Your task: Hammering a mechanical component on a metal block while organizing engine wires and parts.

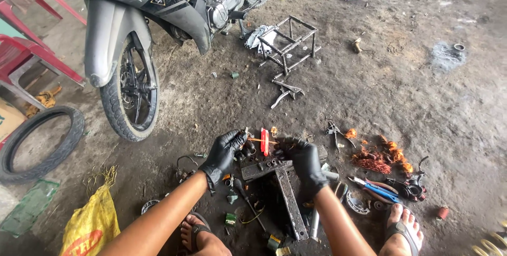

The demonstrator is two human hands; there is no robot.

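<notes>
Both my hands wear black gloves and work low over a dirty concrete floor. My left hand (223,153) pinches a small metal part with thin wires near its fingertips. My right hand (303,162) grips a small dark part just right of a red plastic piece (265,141) that stands between the two hands. Below them lies a T-shaped steel bar (288,192) with small dark parts around it. My sandalled feet (404,227) rest on either side.
A grey motorcycle (158,2) with its front wheel (131,89) stands at upper left. A loose tyre (39,142), red plastic chairs (24,55), a yellow sack (92,221), a metal frame (288,42), pliers (335,132), blue-handled pliers (377,188) and copper wire scraps (377,158) lie around.
</notes>
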